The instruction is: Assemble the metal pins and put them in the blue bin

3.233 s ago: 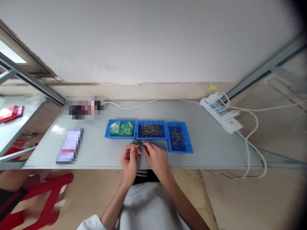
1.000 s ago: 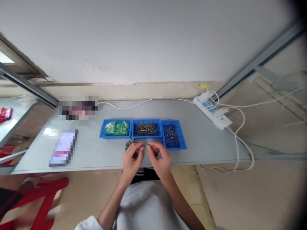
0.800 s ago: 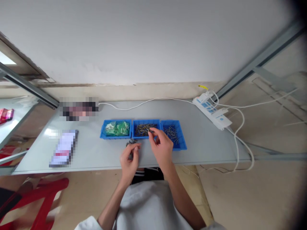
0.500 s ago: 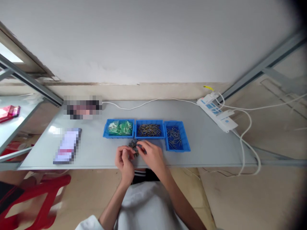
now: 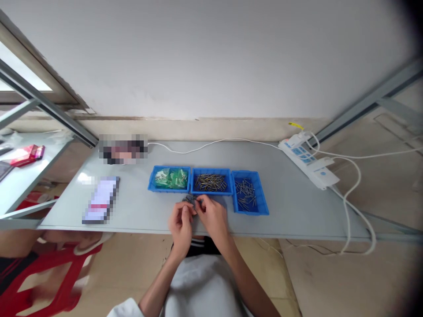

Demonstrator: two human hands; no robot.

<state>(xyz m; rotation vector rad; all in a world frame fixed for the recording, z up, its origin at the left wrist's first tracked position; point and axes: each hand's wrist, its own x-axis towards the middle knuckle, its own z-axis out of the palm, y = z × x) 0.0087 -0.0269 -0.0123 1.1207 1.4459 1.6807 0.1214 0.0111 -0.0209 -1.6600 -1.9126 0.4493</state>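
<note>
My left hand is closed at the front of the desk, fingers curled and thumb pressed in; what it pinches is too small to make out. Close beside it, my right hand has thumb and fingertips together near the left fingertips, its contents hidden too. A small pile of dark metal pieces lies just beyond the fingers, partly covered by them. Behind the hands stands a blue bin of long screws. To its left, another blue bin holds small green and white bags. A third, turned blue bin contains silvery screws.
A phone lies on the desk at left, with a blurred-out object behind it. At right sits a white power strip with cables hanging over the front edge. A red stool and part of another person are at lower left.
The view has shifted, so the desk and bins appear further right. My hands have drawn closer together over the pile, and more of it is covered now.
</note>
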